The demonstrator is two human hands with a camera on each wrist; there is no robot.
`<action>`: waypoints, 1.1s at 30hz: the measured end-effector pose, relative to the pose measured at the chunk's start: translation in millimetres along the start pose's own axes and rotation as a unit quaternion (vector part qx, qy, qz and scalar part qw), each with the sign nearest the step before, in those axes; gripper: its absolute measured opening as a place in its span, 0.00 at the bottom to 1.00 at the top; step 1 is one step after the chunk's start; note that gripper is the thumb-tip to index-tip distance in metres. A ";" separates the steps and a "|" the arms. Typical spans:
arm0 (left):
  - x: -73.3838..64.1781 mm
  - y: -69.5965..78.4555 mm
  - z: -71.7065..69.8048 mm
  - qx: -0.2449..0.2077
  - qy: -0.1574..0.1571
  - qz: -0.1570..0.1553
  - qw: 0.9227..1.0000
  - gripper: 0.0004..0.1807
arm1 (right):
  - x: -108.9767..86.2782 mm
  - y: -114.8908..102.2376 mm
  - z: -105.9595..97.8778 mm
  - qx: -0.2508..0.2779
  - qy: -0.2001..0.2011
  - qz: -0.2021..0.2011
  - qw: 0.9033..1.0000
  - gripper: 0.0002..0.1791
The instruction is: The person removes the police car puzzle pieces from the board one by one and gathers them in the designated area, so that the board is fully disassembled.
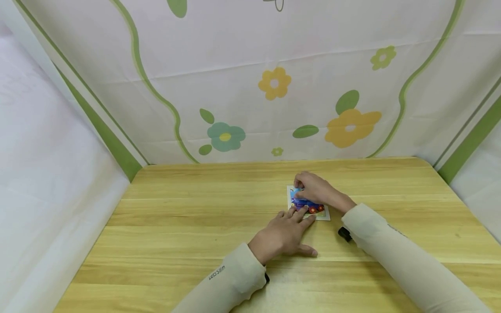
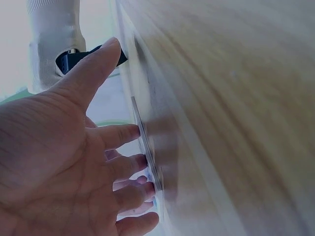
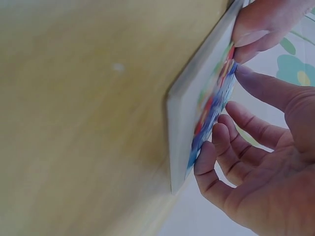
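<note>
A small flat board [image 1: 322, 215] with a pale border and a colourful picture of a blue vehicle with red wheels lies on the table. My left hand [image 1: 283, 232] rests its straight, spread fingertips on the board's near part, with the thumb held out to the side over the table. Over the upper part of the picture is my right hand [image 1: 315, 189], its fingers bent. In the right wrist view, the right thumb and bent fingertips [image 3: 205, 155] touch the picture face, spaced apart; I cannot tell whether they grip a separate piece.
The wooden table [image 1: 188, 226] reaches a white fabric wall [image 1: 235, 100] printed with flowers at the back. More white fabric hangs at the left and right. A dark device [image 1: 345, 234] shows under the right sleeve.
</note>
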State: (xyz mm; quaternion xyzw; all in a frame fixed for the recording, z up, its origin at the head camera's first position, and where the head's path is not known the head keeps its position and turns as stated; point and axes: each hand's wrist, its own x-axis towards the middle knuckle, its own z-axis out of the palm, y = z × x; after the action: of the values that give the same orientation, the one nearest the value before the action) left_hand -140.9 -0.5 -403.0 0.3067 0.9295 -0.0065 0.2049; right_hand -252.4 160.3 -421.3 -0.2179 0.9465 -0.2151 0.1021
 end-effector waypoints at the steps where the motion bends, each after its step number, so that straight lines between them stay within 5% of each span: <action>1: 0.1 0.0 0.0 0.000 0.000 0.000 1.000 0.51 | 0.2 0.5 0.5 0.002 0.000 -0.001 1.000 0.11; 33: 0.7 0.0 0.2 0.004 -0.002 -0.002 1.000 0.52 | 1.1 -2.1 -0.3 0.018 -0.011 0.006 1.000 0.12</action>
State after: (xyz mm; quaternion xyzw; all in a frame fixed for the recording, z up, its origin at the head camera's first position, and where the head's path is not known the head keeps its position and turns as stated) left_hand -141.4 -0.1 -403.5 0.3053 0.9297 -0.0110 0.2060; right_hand -252.7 158.2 -420.2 -0.2131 0.9424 -0.2295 0.1178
